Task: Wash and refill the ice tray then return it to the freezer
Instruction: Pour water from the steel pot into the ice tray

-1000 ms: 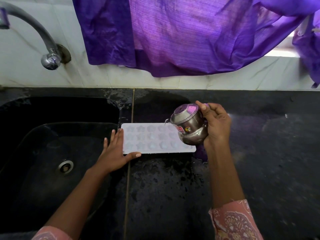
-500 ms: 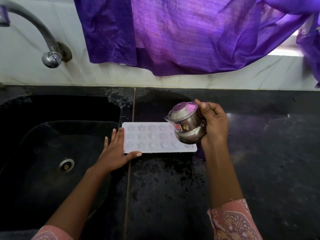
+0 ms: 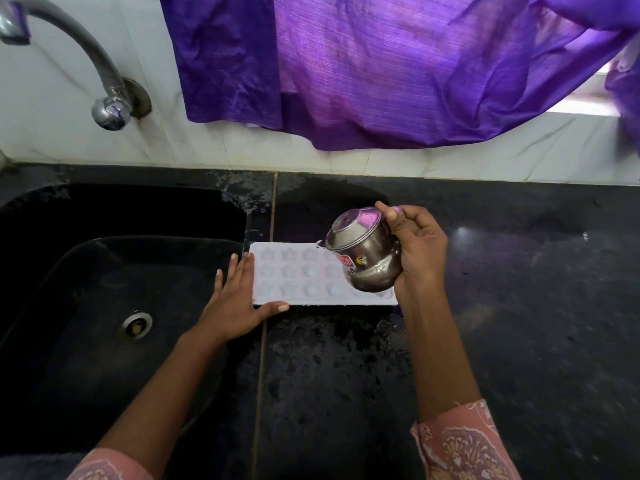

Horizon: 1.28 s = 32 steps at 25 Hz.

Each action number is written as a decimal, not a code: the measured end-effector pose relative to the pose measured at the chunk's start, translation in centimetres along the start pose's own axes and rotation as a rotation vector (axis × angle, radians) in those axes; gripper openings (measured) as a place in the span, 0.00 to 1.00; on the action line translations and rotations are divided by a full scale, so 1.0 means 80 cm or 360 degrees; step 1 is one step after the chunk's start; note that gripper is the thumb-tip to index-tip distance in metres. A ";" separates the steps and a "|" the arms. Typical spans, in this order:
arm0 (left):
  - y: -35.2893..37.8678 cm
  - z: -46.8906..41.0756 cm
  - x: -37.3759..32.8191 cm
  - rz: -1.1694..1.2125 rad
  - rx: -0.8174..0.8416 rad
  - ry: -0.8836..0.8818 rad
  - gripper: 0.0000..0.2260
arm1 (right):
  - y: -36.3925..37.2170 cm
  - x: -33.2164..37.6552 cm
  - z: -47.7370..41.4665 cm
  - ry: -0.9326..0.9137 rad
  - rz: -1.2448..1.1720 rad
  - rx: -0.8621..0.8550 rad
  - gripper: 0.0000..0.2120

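On the counter (image 3: 519, 306), the ice tray (image 3: 294, 282) lies left-to-right beneath the pot (image 3: 363, 258).

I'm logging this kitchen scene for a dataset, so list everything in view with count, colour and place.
tray: one, white, on the counter beside the sink
pot: one, steel, tilted over the tray's right end
sink: one, black, left
drain: one, metal, sink floor
tap: one, chrome, on the wall above the sink
cloth: one, purple, hanging at the top
counter: one, black, wet near the tray
left hand: one, flat against the tray's left end
right hand: one, holds the pot
sleeves: two, pink patterned, bottom edge
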<state>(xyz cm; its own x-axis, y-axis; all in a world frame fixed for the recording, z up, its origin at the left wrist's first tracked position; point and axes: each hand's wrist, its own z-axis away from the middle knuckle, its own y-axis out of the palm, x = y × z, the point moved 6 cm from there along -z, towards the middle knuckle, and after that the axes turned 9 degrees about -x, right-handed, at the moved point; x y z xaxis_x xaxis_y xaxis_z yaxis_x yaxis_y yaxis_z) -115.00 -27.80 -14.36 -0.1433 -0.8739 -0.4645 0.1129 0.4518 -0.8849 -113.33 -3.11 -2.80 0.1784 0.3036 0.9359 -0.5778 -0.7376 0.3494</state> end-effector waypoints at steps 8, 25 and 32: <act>0.000 -0.001 0.000 0.0039 -0.0027 0.0025 0.66 | 0.003 0.004 0.002 -0.0050 0.0043 -0.0003 0.08; 0.001 -0.001 -0.001 0.0012 -0.0013 0.0030 0.64 | 0.003 0.016 0.001 -0.0089 0.0073 0.0007 0.09; 0.001 -0.001 -0.001 0.0023 -0.0022 0.0030 0.64 | 0.004 0.015 0.000 -0.0093 0.0076 -0.0001 0.08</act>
<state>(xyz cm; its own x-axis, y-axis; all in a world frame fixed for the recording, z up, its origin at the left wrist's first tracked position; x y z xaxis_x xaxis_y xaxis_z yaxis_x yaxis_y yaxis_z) -115.04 -27.72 -14.39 -0.1603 -0.8638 -0.4776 0.1018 0.4668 -0.8785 -113.25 -2.98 -1.54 0.1972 0.2324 0.9524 -0.5870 -0.7501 0.3046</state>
